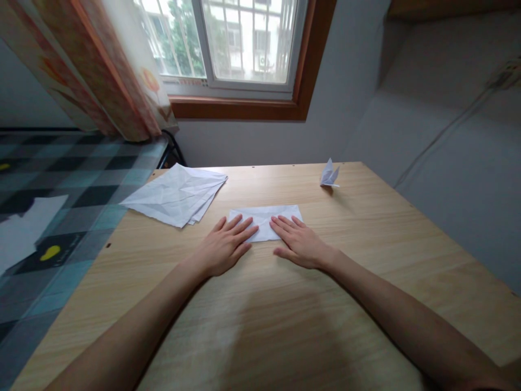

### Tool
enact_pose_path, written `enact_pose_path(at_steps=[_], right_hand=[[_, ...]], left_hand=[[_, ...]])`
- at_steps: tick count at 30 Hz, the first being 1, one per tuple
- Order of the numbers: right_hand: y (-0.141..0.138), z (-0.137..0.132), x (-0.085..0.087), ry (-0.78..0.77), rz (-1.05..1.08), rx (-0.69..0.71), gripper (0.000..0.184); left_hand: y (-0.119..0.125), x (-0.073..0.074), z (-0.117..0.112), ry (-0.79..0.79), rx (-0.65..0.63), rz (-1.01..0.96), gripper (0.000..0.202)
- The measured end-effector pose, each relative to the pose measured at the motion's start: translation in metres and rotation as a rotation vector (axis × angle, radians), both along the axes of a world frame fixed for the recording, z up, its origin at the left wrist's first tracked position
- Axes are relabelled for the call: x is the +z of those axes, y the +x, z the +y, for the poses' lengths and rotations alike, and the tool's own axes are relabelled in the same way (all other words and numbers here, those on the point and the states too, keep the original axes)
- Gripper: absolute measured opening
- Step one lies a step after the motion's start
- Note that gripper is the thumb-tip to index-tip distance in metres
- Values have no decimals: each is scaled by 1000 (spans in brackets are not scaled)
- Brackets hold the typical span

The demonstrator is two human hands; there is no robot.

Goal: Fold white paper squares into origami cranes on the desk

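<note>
A white sheet of paper, folded into a rectangle with faint creases, lies flat on the wooden table. My left hand rests palm down on its left part, fingers stretched out. On the right part of the paper lies my right hand, flat, with the thumb apart from the other fingers. Neither hand grips anything. The fingers hide portions of the paper's left and right sides.
Creased white paper sheets are stacked at the table's back left. A small folded paper figure stands at the back right. Left of the table, a checkered cloth carries more white paper. Behind are a wall and a window.
</note>
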State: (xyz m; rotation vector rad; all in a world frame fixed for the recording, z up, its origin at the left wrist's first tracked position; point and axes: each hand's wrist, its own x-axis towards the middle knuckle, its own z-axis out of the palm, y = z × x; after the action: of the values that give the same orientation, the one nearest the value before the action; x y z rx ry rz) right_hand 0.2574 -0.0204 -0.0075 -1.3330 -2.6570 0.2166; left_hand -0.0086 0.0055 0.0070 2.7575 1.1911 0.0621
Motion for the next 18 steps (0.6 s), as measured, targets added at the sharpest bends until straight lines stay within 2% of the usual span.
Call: enact_pose_path(at_steps=[5, 8, 11, 18], right_hand=[[14, 9, -9, 34, 134, -301, 71], [23, 15, -17, 59, 391, -443, 87], [30, 18, -24, 39, 681, -428, 100], [28, 17, -31, 54, 1007, -381, 100]], left_hand=[[-4, -4, 0, 61, 69, -64, 50], [-8, -9, 3, 146, 180, -198, 73], [-11, -16, 7, 206, 268, -318, 103], [-15, -22, 13, 235, 261, -513, 118]])
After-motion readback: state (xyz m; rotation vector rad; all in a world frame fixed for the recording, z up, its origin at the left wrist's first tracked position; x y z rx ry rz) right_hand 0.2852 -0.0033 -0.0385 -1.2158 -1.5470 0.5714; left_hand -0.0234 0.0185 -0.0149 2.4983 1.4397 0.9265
